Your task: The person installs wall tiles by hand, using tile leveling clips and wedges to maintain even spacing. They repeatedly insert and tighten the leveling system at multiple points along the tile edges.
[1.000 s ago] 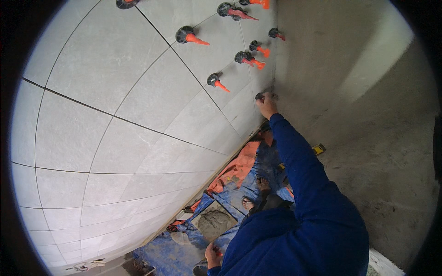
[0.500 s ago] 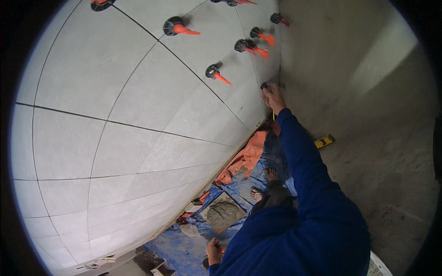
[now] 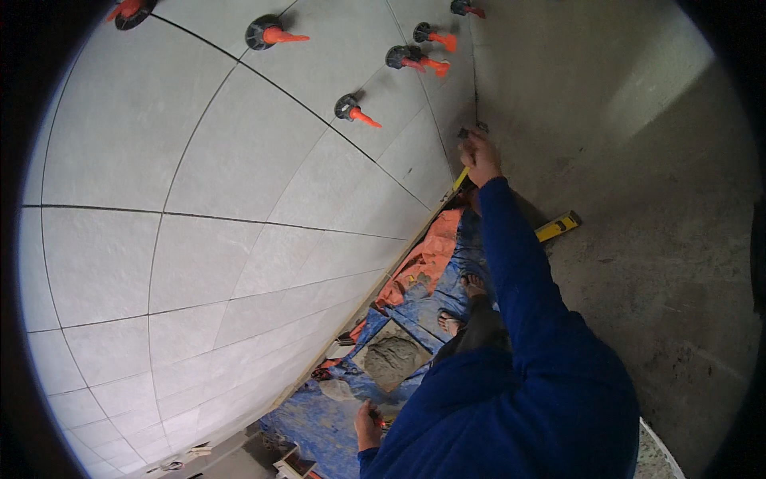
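Observation:
My right hand (image 3: 481, 162) is raised to the corner where the tiled wall meets the bare wall. Its fingers are closed on a small dark piece (image 3: 464, 133), too small to name surely, just off the light grey tiles (image 3: 263, 128). Low near my body, my left hand (image 3: 368, 427) is closed round something with orange on it, mostly hidden. Several black round tile levelling clips with orange handles stand out from the tile joints, among them a nearby clip (image 3: 349, 108) and one farther left (image 3: 263, 33).
A yellow spirit level (image 3: 558, 227) leans by the bare grey wall (image 3: 638, 295). Another yellow strip (image 3: 460, 178) shows below my right hand. Blue sheeting (image 3: 319, 423) and orange sheeting (image 3: 435, 254) cover the floor, with a board of wet mortar (image 3: 392, 358) beside my feet (image 3: 451, 322).
The dark piece has come away from the tile face, moving with my right hand toward the corner. My view has shifted, and the yellow strip below the hand shows more.

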`<state>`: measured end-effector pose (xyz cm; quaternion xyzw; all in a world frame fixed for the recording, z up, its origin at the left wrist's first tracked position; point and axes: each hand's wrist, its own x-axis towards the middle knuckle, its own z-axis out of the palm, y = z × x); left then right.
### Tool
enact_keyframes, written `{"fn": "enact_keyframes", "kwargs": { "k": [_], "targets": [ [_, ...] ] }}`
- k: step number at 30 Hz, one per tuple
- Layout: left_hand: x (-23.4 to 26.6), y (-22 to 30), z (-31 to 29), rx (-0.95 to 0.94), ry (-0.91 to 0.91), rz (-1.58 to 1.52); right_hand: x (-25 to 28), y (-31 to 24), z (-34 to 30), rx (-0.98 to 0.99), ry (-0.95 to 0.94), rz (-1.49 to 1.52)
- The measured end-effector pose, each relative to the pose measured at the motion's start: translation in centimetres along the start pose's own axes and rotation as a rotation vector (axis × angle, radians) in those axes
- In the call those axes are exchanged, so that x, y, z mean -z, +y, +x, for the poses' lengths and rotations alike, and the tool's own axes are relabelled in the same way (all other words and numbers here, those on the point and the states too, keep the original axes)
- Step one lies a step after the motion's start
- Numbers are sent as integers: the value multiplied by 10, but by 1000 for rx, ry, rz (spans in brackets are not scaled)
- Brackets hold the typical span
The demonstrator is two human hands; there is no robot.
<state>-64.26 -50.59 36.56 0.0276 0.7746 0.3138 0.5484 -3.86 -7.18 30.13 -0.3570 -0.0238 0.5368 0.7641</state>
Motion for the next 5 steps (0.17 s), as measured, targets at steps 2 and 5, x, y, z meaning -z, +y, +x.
{"fn": "enact_keyframes", "kwargs": {
  "k": [2, 5],
  "targets": [
    [-6, 0, 1, 65, 17, -147, 22, -2, -11, -5, -58, 31],
    [-31, 10, 7, 15, -107, -398, 19, 19, -28, 81, -210, -583]
  ]
}}
